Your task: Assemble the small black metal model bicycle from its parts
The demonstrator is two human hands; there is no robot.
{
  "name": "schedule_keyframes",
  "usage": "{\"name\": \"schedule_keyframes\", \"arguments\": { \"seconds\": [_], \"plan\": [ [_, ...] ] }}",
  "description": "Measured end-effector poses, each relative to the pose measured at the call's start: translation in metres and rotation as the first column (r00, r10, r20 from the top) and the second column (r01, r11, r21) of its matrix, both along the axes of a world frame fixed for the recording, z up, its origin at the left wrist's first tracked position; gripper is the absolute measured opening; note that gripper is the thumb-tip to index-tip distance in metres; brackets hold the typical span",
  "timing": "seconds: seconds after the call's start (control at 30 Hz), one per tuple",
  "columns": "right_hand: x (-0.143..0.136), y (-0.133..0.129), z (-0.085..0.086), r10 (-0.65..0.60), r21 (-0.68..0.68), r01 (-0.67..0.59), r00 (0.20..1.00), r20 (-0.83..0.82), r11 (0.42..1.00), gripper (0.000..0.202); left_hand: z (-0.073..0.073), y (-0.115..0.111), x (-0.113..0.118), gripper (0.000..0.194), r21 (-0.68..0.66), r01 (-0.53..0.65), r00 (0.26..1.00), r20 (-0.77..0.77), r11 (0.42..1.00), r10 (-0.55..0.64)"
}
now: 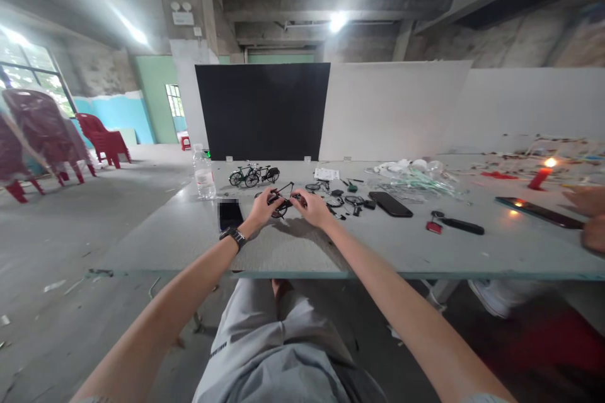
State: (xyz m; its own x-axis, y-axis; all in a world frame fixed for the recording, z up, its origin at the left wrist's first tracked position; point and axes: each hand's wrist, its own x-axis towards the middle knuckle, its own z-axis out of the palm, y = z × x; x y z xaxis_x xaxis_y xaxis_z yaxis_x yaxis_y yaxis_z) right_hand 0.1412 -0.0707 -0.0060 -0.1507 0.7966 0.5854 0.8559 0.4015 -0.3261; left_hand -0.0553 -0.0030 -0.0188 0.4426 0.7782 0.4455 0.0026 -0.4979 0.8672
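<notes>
Between my hands, just above the grey table, is a partly built black model bicycle with a wheel showing below. My left hand pinches it from the left, wearing a dark watch on the wrist. From the right, my right hand closes its fingertips on the same model; the exact part in them is too small to make out. Model bicycles in green and black stand behind my left hand. Loose black bicycle parts lie to the right of my right hand.
A water bottle and a dark phone are at the left. Rightward lie a black phone, a black-handled tool and plastic bags. A red candle burns near another person's hand. Black and white panels stand behind.
</notes>
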Motion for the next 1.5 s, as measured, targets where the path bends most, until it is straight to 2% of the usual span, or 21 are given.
{"name": "schedule_keyframes", "arguments": {
  "seconds": [0.1, 0.33, 0.47, 0.6, 0.77, 0.93, 1.23, 1.37, 1.5],
  "plan": [
    [0.000, -0.002, 0.001, 0.021, 0.001, -0.021, 1.000, 0.007, 1.000, 0.052, 0.001, 0.001, -0.001, 0.032, 0.021, 0.011, 1.000, -0.007, 1.000, -0.011],
    [0.002, -0.002, 0.000, 0.025, 0.002, -0.025, 1.000, 0.003, 1.000, 0.054, 0.002, 0.002, 0.000, 0.029, 0.035, -0.044, 0.999, -0.026, 0.998, 0.045],
    [0.015, 0.002, -0.002, -0.151, -0.114, 0.156, 0.987, 0.047, 0.981, 0.054, -0.001, 0.008, 0.001, 0.030, 0.065, -0.080, 0.996, -0.042, 0.995, 0.083],
    [0.038, 0.005, -0.005, -0.314, -0.156, 0.329, 0.943, 0.113, 0.931, 0.040, -0.003, 0.012, 0.002, 0.024, 0.096, -0.107, 0.993, -0.043, 0.990, 0.112],
    [0.053, 0.003, -0.011, -0.395, -0.222, 0.451, 0.883, 0.255, 0.864, 0.034, -0.006, 0.014, 0.001, 0.023, 0.111, -0.111, 0.992, -0.052, 0.988, 0.117],
    [0.042, 0.001, -0.009, -0.382, -0.230, 0.474, 0.855, 0.350, 0.850, 0.040, -0.006, 0.015, 0.001, 0.022, 0.138, -0.121, 0.989, -0.064, 0.983, 0.131],
    [0.029, 0.006, -0.011, -0.301, -0.255, 0.423, 0.863, 0.406, 0.869, 0.035, -0.007, 0.018, 0.002, 0.023, 0.185, -0.152, 0.983, -0.074, 0.971, 0.168],
    [0.037, 0.008, -0.009, -0.340, -0.230, 0.447, 0.857, 0.387, 0.864, 0.034, -0.007, 0.018, 0.001, 0.026, 0.169, -0.142, 0.984, -0.079, 0.975, 0.157],
    [0.056, 0.004, -0.002, -0.451, -0.197, 0.538, 0.818, 0.356, 0.820, 0.035, -0.006, 0.016, -0.001, 0.028, 0.140, -0.119, 0.988, -0.080, 0.983, 0.131]
  ]
}}
